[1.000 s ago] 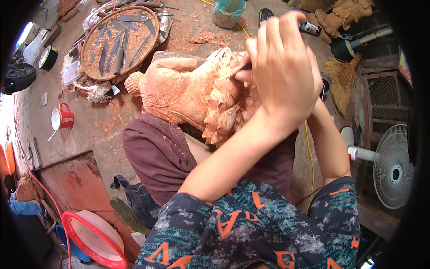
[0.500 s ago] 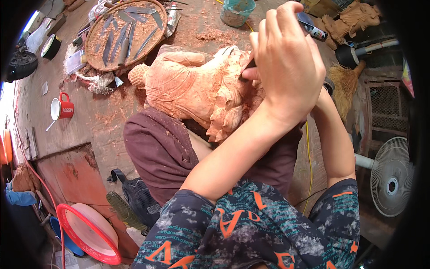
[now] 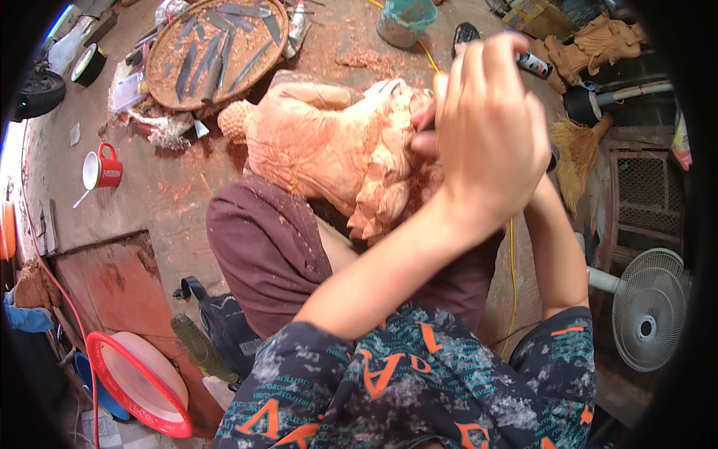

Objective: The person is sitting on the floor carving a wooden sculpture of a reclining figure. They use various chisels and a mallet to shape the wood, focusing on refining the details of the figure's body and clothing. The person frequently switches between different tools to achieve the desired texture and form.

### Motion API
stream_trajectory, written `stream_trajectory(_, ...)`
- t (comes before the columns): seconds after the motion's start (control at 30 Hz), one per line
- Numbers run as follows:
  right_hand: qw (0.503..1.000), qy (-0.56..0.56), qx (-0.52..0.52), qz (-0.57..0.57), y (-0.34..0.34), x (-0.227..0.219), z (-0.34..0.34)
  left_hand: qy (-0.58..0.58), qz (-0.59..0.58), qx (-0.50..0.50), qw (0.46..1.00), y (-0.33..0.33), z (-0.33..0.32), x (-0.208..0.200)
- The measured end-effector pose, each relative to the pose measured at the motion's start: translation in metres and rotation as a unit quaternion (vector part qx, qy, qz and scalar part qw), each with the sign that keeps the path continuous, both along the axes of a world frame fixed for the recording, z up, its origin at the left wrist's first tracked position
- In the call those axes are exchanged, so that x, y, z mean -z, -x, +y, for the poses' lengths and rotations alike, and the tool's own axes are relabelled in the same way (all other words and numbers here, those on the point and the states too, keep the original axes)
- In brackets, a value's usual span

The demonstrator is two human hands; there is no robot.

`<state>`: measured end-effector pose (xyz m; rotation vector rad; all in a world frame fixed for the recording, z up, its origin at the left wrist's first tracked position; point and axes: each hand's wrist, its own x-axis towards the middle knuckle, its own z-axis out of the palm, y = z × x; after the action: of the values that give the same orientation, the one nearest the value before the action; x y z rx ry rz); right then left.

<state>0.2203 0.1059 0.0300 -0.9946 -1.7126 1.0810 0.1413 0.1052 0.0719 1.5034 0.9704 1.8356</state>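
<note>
A reddish wooden carved figure [image 3: 299, 146], with a knobbly head at its left end, lies across my lap. Over its right end, beside ruffled carved folds, is my left hand [image 3: 490, 138]. It is blurred, with its back showing and its fingers bent over at the tips; whatever lies in its palm is hidden. Behind it, my right hand [image 3: 425, 131] is mostly covered. Only a few of its digits show, closed and pressed near the carved folds. Something dark and narrow shows at those digits, too blurred to name.
A round woven tray [image 3: 153, 78] of blades and chisels lies beyond the figure. A red mug [image 3: 110, 173] stands at left, a teal bucket [image 3: 407, 24] at the back. On the right are a straw broom [image 3: 580, 161] and a fan [image 3: 649, 310]. A red-rimmed basin [image 3: 138, 382] leans lower left.
My left hand has shifted slightly down and right, and is more blurred. The whole view has tilted a little. The figure stays across my lap.
</note>
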Motion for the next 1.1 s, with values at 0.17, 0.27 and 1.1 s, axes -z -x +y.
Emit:
stream_trajectory(0.17,1.000,-0.017,0.018,-0.006,-0.001,0.002,0.000,-0.048,-0.014,-0.016,0.999,-0.002,-0.001,0.004)
stream_trajectory(0.27,1.000,-0.011,0.001,-0.016,-0.002,0.000,0.000,0.000,-0.009,0.008,1.000,0.000,-0.001,0.003)
stream_trajectory(1.1,0.993,-0.072,0.019,-0.095,-0.002,-0.009,-0.010,-0.057,-0.028,-0.089,0.994,-0.008,-0.009,0.005)
